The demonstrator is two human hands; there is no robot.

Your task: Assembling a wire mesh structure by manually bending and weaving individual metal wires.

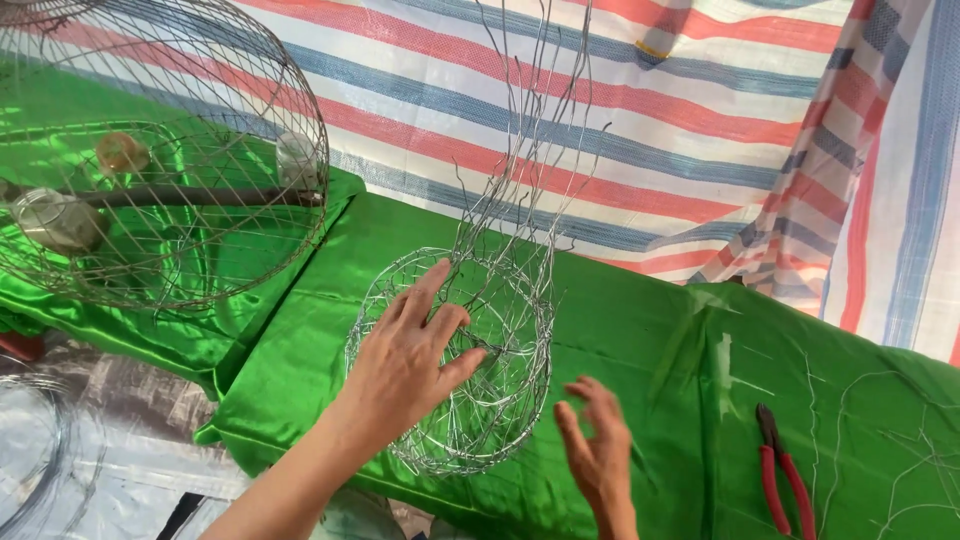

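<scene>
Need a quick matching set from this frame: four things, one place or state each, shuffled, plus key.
1. left hand
2. right hand
3. pliers
4. large wire cage

A. lying on the green cloth, far right
B. fingers pushed into the small wire basket
C. top left, above the cloth
D. open, beside the basket, holding nothing

Pairs: 1-B, 2-D, 3-A, 4-C

Two hands show, the left hand and the right hand. There are two wire baskets: a small basket by the hands and a large basket at the far left. One pair of red pliers lies on the one green cloth, and one striped tarp hangs behind.
</scene>
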